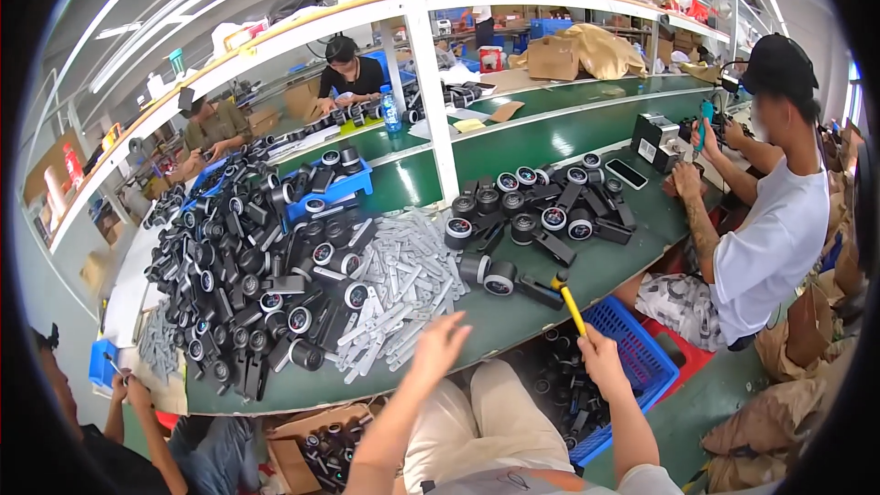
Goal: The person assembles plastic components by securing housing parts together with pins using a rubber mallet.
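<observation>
My right hand (601,359) grips the yellow handle of a hammer (572,308). The hammer's head is at the table edge, beside the end of a black part with a round lens-like end (500,280). Over the table's front edge, my left hand (440,346) has its fingers out and nothing visible in it. Just beyond it lies a heap of flat grey metal strips (403,266). A large pile of black handled parts with round ends (247,284) covers the table to the left, and a smaller group (550,211) lies at the right.
Below the table on the right stands a blue basket (637,339) of black parts; a cardboard box (289,426) of them is at the left. A white post (429,82) rises behind the strips. Co-workers (770,211) sit to the right, left and across. A phone (627,174) lies far right.
</observation>
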Demonstrator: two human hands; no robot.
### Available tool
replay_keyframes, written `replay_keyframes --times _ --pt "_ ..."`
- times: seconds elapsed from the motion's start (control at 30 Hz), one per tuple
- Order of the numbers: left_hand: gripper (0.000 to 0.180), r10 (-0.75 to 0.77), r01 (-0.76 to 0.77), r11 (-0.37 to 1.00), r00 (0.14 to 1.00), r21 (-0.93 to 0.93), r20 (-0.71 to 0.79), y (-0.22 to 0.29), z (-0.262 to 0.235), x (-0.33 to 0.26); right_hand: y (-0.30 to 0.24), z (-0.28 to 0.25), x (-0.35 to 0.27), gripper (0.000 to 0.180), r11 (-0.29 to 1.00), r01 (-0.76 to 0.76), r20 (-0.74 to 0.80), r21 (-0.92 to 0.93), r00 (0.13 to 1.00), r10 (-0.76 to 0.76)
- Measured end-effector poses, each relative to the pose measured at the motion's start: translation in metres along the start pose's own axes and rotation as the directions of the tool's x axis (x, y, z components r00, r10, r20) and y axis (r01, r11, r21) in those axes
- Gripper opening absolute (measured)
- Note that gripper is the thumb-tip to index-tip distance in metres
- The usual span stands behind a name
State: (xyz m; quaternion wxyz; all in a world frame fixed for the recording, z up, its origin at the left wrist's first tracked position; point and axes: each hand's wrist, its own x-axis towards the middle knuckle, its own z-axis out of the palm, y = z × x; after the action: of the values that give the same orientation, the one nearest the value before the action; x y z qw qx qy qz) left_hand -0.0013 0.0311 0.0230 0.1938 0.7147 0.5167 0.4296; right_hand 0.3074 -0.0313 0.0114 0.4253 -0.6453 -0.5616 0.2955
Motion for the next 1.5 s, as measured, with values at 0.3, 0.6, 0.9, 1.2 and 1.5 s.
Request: replay_keyframes --times 0.3,0.6,0.9,1.2,1.5 --pt "0.046 -0.082 0.083 0.976 0.997 0.201 -0.013 0.022 0.052 -0.008 -0.022 0.024 -0.066 0.035 0.927 -0.235 0.277 0.293 0.949 0.153" --pt "0.043 -0.144 0.083 0.959 0.966 0.27 0.215 0.0 -0.024 0.012 -0.019 0.023 -0.065 0.039 0.899 -0.257 0.27 0.354 0.949 0.165" --pt "0.024 -0.26 0.155 0.717 0.964 0.679 0.055 -0.05 0.01 0.093 -0.022 0.031 -0.065 0.037 0.88 -0.244 0.257 0.408 0.955 0.146" --pt "0.024 -0.47 0.353 0.855 0.837 0.379 0.28 -0.053 0.0 0.106 -0.02 0.031 -0.071 0.038 0.892 -0.22 0.255 0.396 0.959 0.123" --pt "0.034 -0.48 0.583 0.728 0.809 -0.361 0.339 -0.057 -0.027 0.075 -0.024 0.031 -0.076 0.038 0.886 -0.176 0.239 0.428 0.968 0.077"
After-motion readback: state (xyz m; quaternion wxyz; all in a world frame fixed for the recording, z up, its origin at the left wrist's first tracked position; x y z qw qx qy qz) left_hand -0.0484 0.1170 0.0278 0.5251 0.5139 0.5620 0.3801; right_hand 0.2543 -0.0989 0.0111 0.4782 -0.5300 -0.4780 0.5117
